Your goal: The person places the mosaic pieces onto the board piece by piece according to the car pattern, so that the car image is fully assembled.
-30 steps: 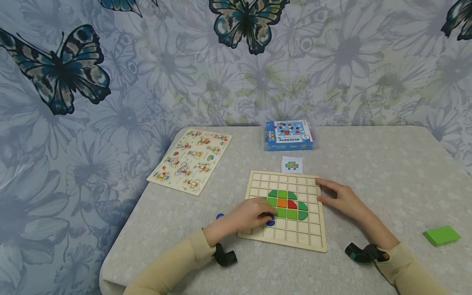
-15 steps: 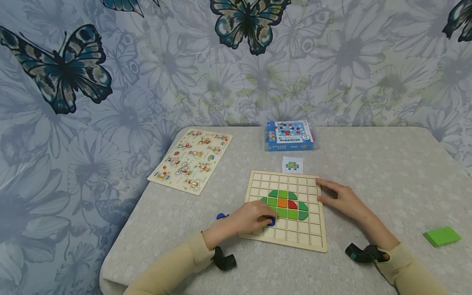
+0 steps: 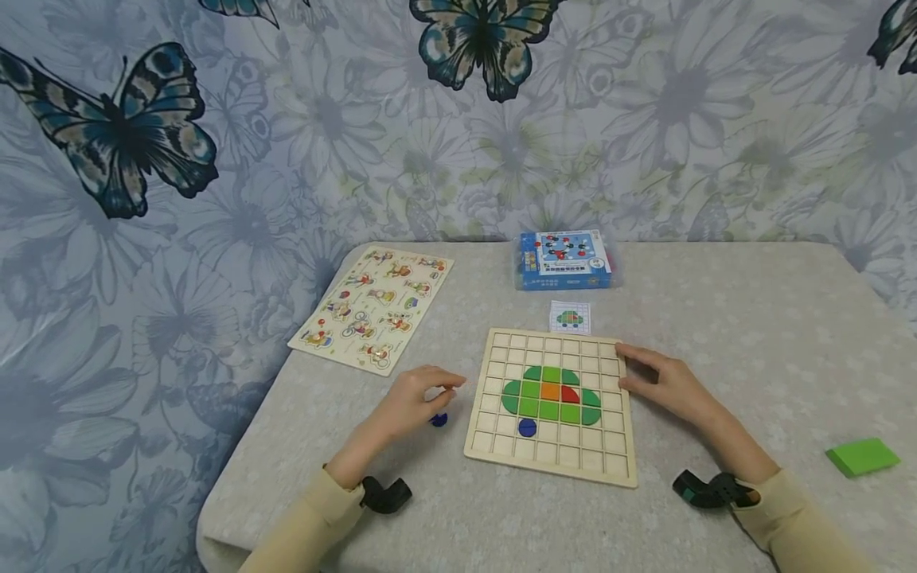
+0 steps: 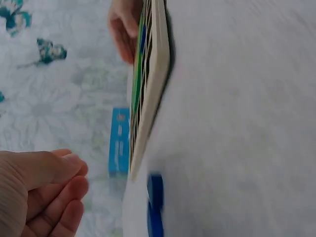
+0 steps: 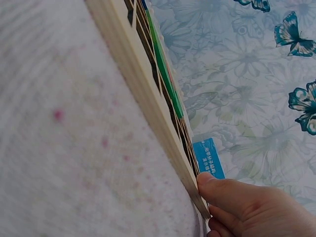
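In the head view a wooden grid board (image 3: 487,442) holds green, orange and red tiles (image 3: 550,391) in a car shape. Below the green row, a round blue piece (image 3: 527,428) sits in the grid. My left hand (image 3: 415,398) is off the board's left side, fingers loosely bent and nothing between them. Partly hidden under that hand is a loose blue piece (image 3: 439,419); the left wrist view shows two blue pieces (image 4: 155,191) on the cloth. My right hand (image 3: 666,386) touches the board's right edge near its far corner with thumb and index finger.
A small pattern card (image 3: 570,318) lies behind the board, with a blue box (image 3: 566,261) farther back. At the left is a sheet of printed figures (image 3: 372,310). A green block (image 3: 863,458) lies far right on the cloth-covered table (image 3: 745,318). The wall stands directly behind.
My left hand has drawn away leftward from the board to over the loose blue piece, uncovering the blue piece in the grid. The right hand keeps its place at the edge.
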The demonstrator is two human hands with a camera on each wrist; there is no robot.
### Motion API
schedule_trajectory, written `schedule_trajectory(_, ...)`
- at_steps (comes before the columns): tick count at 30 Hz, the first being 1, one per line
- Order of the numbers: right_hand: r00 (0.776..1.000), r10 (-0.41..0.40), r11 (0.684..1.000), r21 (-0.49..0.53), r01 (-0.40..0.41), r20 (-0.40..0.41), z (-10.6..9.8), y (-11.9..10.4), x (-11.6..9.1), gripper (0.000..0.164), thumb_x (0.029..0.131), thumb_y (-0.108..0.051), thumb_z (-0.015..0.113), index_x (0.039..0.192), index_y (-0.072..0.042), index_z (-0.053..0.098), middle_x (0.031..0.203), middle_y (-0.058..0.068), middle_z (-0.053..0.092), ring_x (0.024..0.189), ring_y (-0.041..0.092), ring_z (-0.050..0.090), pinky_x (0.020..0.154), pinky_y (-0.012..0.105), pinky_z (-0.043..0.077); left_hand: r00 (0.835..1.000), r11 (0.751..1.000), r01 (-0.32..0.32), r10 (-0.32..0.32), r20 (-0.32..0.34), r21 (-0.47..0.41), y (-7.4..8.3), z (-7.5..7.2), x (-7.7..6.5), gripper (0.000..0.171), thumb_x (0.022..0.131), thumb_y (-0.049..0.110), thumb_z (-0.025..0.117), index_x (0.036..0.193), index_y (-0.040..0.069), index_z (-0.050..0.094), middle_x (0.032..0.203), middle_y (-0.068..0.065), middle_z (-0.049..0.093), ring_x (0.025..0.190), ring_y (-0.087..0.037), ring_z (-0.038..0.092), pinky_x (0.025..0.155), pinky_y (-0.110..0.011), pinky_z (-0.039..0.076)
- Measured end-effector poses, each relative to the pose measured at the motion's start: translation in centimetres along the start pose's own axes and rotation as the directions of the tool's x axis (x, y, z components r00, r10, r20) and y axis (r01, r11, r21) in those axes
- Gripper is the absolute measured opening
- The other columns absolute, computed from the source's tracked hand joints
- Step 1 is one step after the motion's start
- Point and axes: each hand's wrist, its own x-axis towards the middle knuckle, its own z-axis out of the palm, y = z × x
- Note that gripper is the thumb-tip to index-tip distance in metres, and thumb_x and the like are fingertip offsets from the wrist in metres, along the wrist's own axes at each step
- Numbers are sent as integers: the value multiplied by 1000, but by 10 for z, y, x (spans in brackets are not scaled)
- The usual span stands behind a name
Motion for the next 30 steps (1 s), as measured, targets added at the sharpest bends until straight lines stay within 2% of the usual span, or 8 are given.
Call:
schedule_trajectory(5,1000,29,1000,-6,-29,11,2,0,-4,58,87,-25,70,135,0,50,137,21,46,127,42,39,99,56,34,997,996,70,-71,32,53,-15,-5,-23,24,84,2,69,108,4,71,98,-4,69,86,-15,64,75,-33,54)
schedule_trajectory(9,1000,21,1000,7,-21,9,4,0,-4,58,87,-26,70,135,0,50,137,21,46,126,43,39,99,57,34,994,992,110,-111,11,66,-24,-5,-40,24,82,2,72,105,5,72,98,-2,69,85,-13,64,76,-31,54)
schedule_trajectory(14,1000,15,1000,9,-15,-1,3,0,0,58,87,-25,70,135,0,50,138,21,46,127,43,38,99,57,34,996,993,84,-83,-18,83,-30,-1,-52,24,81,5,74,105,8,73,100,-1,69,91,-14,64,79,-29,53)
schedule_trajectory(18,1000,17,1000,6,-17,1,0,0,1,58,87,-25,70,136,0,50,138,21,46,128,42,38,99,57,34,997,988,77,-74,-30,130,-29,2,-53,24,82,6,74,105,10,72,101,0,69,94,-15,63,78,-29,53)
schedule_trajectory(21,1000,4,1000,-5,-4,5,1,-1,1,58,87,-25,71,135,0,50,138,21,46,127,42,39,99,56,34,996,983,86,-83,-27,163,-25,2,-46,24,82,5,73,106,9,72,102,-1,69,95,-16,63,80,-31,53)
schedule_trajectory(24,1000,-5,1000,-16,5,0,1,-1,1,58,87,-25,71,135,0,50,138,21,46,126,42,39,99,55,35,999,984,37,-36,-12,174,-18,3,-29,24,83,4,71,107,7,72,102,-2,69,96,-17,62,81,-33,52)
schedule_trajectory(27,1000,0,1000,-19,0,-7,1,-1,1,58,87,-24,71,135,0,50,138,20,46,127,42,39,99,56,34,995,982,-101,102,-2,161,-3,10,-3,22,84,3,70,106,4,71,100,-4,69,94,-17,63,80,-31,52)
schedule_trajectory(30,1000,11,1000,-5,-11,4,0,-1,1,58,87,-24,70,136,0,50,139,20,45,127,42,38,100,56,33,965,952,-261,259,32,158,17,24,23,19,84,2,69,103,3,72,96,-4,70,91,-17,64,79,-27,52)
